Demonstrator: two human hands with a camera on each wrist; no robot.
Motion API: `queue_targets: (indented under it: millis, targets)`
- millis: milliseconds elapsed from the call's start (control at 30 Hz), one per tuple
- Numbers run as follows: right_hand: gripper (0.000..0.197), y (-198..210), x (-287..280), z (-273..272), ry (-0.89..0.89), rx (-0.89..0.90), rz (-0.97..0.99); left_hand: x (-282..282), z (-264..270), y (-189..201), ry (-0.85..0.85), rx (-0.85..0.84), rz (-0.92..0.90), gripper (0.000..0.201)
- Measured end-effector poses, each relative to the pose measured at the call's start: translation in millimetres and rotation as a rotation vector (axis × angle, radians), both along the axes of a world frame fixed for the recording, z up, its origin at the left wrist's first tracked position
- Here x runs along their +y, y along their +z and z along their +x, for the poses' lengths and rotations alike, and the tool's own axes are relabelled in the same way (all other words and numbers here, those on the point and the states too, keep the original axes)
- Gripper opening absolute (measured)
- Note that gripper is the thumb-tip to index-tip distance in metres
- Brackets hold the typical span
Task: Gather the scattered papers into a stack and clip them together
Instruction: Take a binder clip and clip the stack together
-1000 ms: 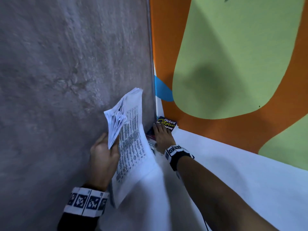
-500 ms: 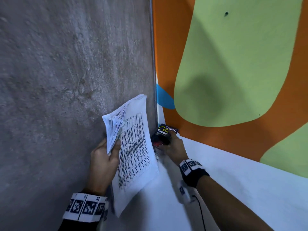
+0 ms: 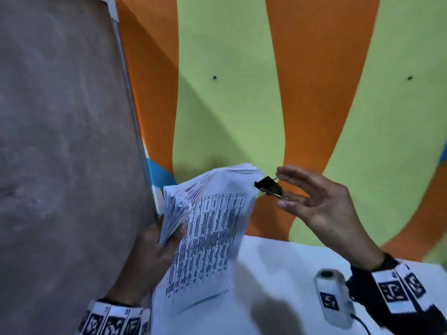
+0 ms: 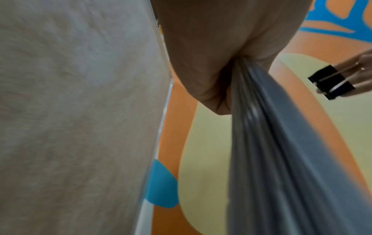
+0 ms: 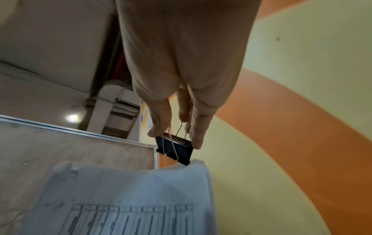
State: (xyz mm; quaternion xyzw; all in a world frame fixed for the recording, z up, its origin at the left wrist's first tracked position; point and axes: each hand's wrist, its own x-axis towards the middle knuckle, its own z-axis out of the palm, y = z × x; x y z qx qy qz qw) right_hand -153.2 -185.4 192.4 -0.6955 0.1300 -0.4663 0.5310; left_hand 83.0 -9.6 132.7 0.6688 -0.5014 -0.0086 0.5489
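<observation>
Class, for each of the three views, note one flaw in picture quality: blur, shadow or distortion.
Head view: wall bands bend with wide-angle distortion; printed papers smear.
Left wrist view: papers in shadow, grey, streaked.
Right wrist view: binder clip fairly sharp, print below it soft.

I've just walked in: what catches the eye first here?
A black binder clip, pinched by its wire handles in the right hand, sits at the top corner of a fanned stack of printed papers. The left hand grips that stack above a white table, before an orange and green wall.
</observation>
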Motion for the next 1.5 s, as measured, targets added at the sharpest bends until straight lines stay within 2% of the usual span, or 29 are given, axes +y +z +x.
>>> queue_targets:
  millis: [67, 167, 233, 300, 433, 567, 633, 733, 833, 1067, 1300, 1500]
  targets:
    - [0.053, 15, 1, -20, -0.080, 0.040, -0.141, -18, -12, -5, -0.049, -0.013, -0.002, 0.017]
    - [0.050, 29, 0, -41, -0.186, 0.125, -0.257, -38, -28, -9, -0.120, -0.017, 0.003, 0.033]
    - [0.053, 32, -2, -52, -0.230, 0.175, -0.326, -47, -42, -5, -0.152, -0.048, 0.024, 0.024]
    - [0.055, 32, -4, -60, -0.265, 0.208, -0.387, -53, -56, 1, -0.195, -0.075, 0.028, 0.026]
    - [0.049, 32, -10, -73, -0.386, 0.243, -0.612, -56, -75, 13, -0.295, -0.101, 0.000, 0.017]
    - [0.040, 37, -14, -81, -0.480, 0.231, -0.728, -55, -87, 21, -0.339, -0.157, 0.004, 0.037]
    - [0.036, 37, -15, -83, -0.503, 0.250, -0.753, -55, -94, 24, -0.367, -0.179, -0.014, 0.029]
    - [0.031, 37, -18, -85, -0.506, 0.257, -0.768, -55, -100, 28, -0.400, -0.205, -0.036, 0.017]
    - [0.028, 40, -20, -88, -0.498, 0.249, -0.793, -58, -102, 25, -0.430, -0.217, -0.030, 0.019]
    - [0.024, 49, -23, -94, -0.413, 0.334, -0.858, -68, -95, 10, -0.462, -0.286, 0.034, 0.038]
    - [0.024, 54, -28, -95, -0.316, 0.388, -0.871, -69, -95, 17, -0.493, -0.250, 0.035, 0.061]
    - [0.023, 58, -30, -102, -0.312, 0.394, -0.897, -68, -103, 24, -0.482, -0.102, 0.035, 0.033]
